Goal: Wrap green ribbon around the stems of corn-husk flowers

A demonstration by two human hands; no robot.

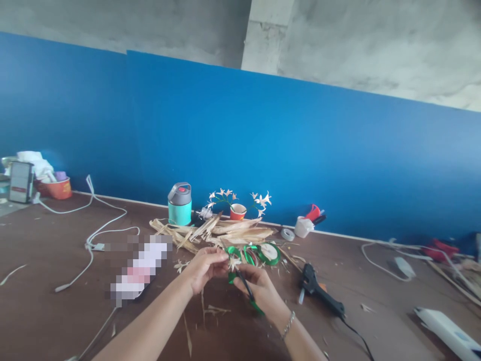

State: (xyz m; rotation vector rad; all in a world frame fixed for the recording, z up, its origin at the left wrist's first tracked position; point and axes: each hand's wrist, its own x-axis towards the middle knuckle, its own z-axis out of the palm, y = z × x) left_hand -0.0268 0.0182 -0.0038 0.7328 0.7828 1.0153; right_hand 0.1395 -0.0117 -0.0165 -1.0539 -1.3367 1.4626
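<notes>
My left hand (204,268) is closed in a pinch on a small pale husk flower (235,261) with green ribbon at its base. My right hand (259,287) is closed round green-handled scissors (251,295), their blades pointing up at the flower. Both hands meet above the brown table (45,311). Just beyond them lie loops of green ribbon (259,253) and a pile of dried corn husks (221,231).
A black glue gun (319,292) with its cord lies right of my hands. At the back stand a teal flask (179,204), a cup of husk flowers (238,210), a tape roll (287,234) and a white cup (302,226). White cables (98,231) trail left.
</notes>
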